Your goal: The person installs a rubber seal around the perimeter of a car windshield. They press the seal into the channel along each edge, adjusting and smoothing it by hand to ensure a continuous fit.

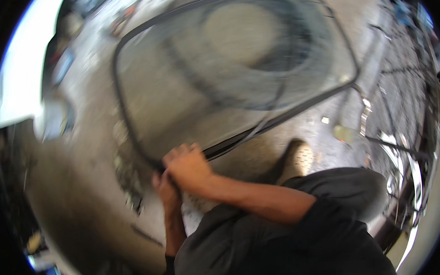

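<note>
A large pane of vehicle window glass [149, 99] lies in front of me, edged all round by a black rubber seal [120, 93]. My right hand [189, 170] is closed over the seal at the pane's near left corner. Just below it, my left hand [168, 192] pinches the same stretch of rubber, fingers bent and thumb up. A thin dark strip or cord [259, 126] runs along the near edge and across the glass; motion smears it. Through the pane shows a round tyre [302, 44] beneath it.
My shoe [301, 157] with holes stands close to the near edge. Debris [127, 181] litters the concrete floor at left. Right of the pane are a small yellowish piece [343, 134] and a cluttered dark metal frame [402, 76]. A bright white panel [24, 64] is at far left.
</note>
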`<state>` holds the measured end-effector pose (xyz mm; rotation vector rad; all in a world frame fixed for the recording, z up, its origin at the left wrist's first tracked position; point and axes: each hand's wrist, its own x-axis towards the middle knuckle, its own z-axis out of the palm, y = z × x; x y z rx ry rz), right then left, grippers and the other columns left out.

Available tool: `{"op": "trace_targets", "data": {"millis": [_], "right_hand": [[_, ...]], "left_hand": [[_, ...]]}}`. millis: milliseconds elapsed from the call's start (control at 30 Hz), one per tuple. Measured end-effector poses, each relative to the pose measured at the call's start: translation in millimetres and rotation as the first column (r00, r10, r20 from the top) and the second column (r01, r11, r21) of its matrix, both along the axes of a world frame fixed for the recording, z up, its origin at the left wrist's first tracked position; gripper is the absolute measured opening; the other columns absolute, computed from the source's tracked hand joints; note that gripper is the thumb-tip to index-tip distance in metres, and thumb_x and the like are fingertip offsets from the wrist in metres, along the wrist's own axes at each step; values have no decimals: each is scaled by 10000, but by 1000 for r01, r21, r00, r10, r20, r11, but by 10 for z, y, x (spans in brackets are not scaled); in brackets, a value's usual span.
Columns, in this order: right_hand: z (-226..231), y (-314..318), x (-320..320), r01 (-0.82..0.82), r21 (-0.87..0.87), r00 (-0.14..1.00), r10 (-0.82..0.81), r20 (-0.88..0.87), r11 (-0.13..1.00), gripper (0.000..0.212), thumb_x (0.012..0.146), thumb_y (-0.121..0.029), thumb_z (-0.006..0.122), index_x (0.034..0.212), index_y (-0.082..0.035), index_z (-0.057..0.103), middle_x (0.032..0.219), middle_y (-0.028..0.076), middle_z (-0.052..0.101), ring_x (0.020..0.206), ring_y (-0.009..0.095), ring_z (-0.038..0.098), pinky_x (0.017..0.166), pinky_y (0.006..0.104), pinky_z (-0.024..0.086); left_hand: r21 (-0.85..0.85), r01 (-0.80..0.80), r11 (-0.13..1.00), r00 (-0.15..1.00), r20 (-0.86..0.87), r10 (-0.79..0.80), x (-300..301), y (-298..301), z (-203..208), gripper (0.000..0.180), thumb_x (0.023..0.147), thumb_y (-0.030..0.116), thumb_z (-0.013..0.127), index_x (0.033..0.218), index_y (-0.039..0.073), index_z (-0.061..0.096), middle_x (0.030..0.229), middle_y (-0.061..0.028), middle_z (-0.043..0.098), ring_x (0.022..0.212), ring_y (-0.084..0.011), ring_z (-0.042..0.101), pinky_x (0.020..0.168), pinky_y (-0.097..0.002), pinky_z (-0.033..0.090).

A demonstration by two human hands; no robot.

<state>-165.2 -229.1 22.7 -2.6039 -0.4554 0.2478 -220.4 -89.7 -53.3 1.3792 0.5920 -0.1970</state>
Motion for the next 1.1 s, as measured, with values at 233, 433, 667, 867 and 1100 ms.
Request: {"op": "trace_targets", "data": {"millis": [233,433,667,867,1100], "right_hand": [[-3,-230,92,-86,162,996,80,41,983,166,728,-201,689,824,-93,608,829,70,614,853,249,588,788,391,420],[-62,-544,32,-225,147,953,186,240,963,186,734,-213,693,770,-83,565,763,60,510,767,240,522,713,365,417],[-65,-613,-34,-395,-137,821,416,391,908,124,751,-160,554,822,-58,552,778,58,501,784,209,509,720,332,419],[38,-475,-32,-328,-238,910,373,180,914,169,793,-167,544,913,-49,530,759,77,546,694,215,591,571,326,468],[-32,-342,24,-308,60,941,294,169,950,177,782,-153,592,951,-107,573,668,87,531,576,270,596,479,367,462]], "left_hand": [[-344,-66,937,995,47,87,121,-151,298,225,896,47,491,1109,-27,483,1038,-125,586,914,-190,600,815,-343,493],[-565,-38,824,991,84,104,69,-167,296,285,909,44,467,1188,-10,471,1150,-167,572,1059,-252,578,922,-401,476],[-540,-190,820,966,47,255,2,-356,252,271,909,30,500,1178,-5,483,1150,-136,572,1030,-238,592,928,-398,486],[-549,-193,813,964,47,261,15,-370,311,237,918,25,504,1152,-12,503,1133,-117,584,1015,-224,596,902,-386,506],[-425,-202,882,963,80,259,29,-283,304,234,906,11,526,1137,-24,536,1082,-119,611,958,-198,614,839,-330,517]]}}
